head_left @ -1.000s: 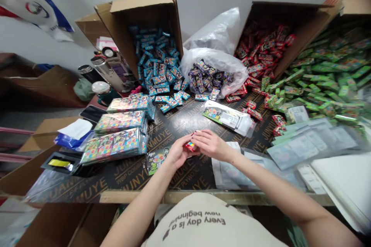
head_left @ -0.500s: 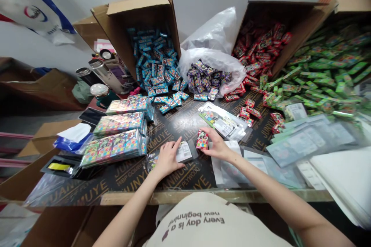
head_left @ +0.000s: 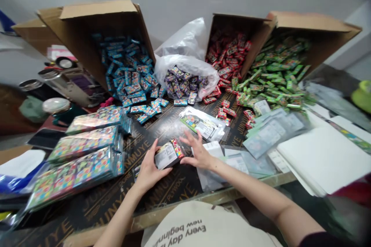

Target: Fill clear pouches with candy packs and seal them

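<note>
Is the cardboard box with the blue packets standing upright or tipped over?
Tipped on its side: the cardboard box opens toward the person, and blue packets spill from it onto the table.

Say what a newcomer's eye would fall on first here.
Four heaps fan across the back: blue packets spilling from a tipped box at left, purple packets in a bag, red packets and green packets at right. In front, the left hand and right hand meet on a clear pouch.

Both hands (head_left: 150, 168) (head_left: 197, 152) hold a clear pouch (head_left: 168, 154) over the table (head_left: 162, 127)
</note>
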Available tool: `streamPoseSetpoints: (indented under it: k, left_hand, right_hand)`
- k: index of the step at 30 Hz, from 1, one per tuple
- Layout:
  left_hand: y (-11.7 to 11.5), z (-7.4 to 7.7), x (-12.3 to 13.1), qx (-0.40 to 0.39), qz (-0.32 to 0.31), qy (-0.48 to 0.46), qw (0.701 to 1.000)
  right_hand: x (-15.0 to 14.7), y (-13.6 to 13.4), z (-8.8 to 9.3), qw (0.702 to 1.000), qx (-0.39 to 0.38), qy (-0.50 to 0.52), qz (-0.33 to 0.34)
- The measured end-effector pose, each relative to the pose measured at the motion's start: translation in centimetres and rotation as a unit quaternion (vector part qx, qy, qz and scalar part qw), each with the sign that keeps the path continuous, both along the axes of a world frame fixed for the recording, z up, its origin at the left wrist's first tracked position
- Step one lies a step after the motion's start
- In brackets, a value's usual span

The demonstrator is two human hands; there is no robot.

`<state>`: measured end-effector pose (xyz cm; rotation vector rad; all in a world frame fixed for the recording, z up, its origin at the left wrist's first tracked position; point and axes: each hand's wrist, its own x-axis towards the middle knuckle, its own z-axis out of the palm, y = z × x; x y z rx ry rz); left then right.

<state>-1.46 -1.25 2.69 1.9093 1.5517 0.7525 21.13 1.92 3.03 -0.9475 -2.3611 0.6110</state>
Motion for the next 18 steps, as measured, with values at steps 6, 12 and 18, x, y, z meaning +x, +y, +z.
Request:
streamPoseSetpoints:
  k: [6,12,18]
  left_hand:
    - [0.7,-2.0,0.3,0.003,-0.037,0.113,0.993]
    - [1.0,-1.6,0.9,-0.039,-0.117,0.316,0.941]
    - [1.8,-1.5,2.8,-0.097,-0.152,0.392,0.902]
  right_hand:
    - [3.7,6.1,-0.5,0.974,0.068,-0.072,-0.204]
    - [18.7,19.1,3.0,0.793,0.004,-0.321,-0.518]
    - [24.7,21.3,3.7,0.762,-0.076,-0.338,-0.547]
